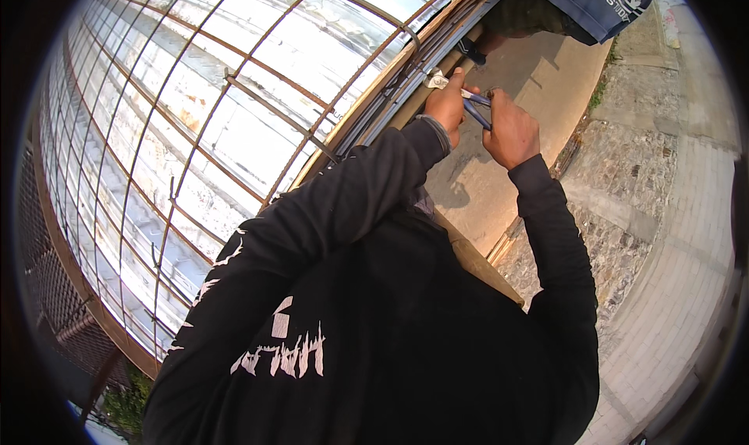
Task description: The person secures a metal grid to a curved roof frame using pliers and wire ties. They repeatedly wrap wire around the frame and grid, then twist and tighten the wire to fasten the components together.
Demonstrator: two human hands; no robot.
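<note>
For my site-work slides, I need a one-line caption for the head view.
Both hands, left and right, work blue-handled pliers at the edge of a rusty rebar grid.

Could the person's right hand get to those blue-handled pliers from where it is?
Probably yes: the right hand is already at the blue-handled pliers, seemingly gripping a handle, with nothing between them. The left hand is there too.

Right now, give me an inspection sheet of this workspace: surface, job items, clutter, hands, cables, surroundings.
Surface: rusty steel rebar grid over shiny sheeting, bordered by a wooden form edge.
Job's things: blue-handled pliers at the grid's edge bars.
Clutter: nothing seen.
Grippers: left hand at the pliers' head on the bars; right hand grips the handles.
Cables: nothing seen; tie wire too small to tell.
Surroundings: concrete slab, grey paving, another person's dark blue printed sleeve at top.
</note>
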